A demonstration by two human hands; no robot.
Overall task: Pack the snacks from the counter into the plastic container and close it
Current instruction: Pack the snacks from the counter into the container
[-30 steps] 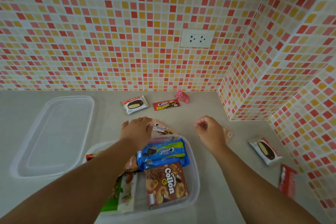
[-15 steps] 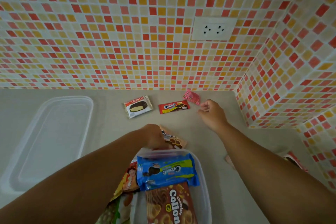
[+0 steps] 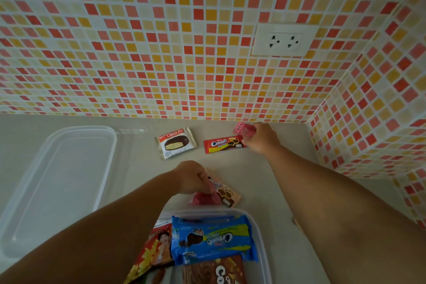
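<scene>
Tiled wall (image 3: pixel 161 53) of red, orange and cream mosaic, bearing a white double socket (image 3: pixel 284 40), meets a second tiled wall at right. Grey counter (image 3: pixel 138 168) below. Clear lid (image 3: pixel 57 180) lies flat at left, well apart from the plastic container (image 3: pixel 261 237), which sits at the lower edge, open. Inside it: a blue Cream-O pack (image 3: pixel 214 238) across the top, a brown Collon box (image 3: pixel 214 271) below it, a red-and-yellow snack bag (image 3: pixel 153 252) at its left. Left hand (image 3: pixel 190 176), just beyond the container's far rim, fingers closed on a small red wrapper (image 3: pixel 205 198) and a tan Cream-O packet (image 3: pixel 224 191). Right hand (image 3: pixel 261 138), near the wall, fingers pinched on a pink wrapper (image 3: pixel 243 128), touching the red Cream-O bar (image 3: pixel 222 144). Choco Pie (image 3: pixel 176 143) lies beside that bar, untouched.
</scene>
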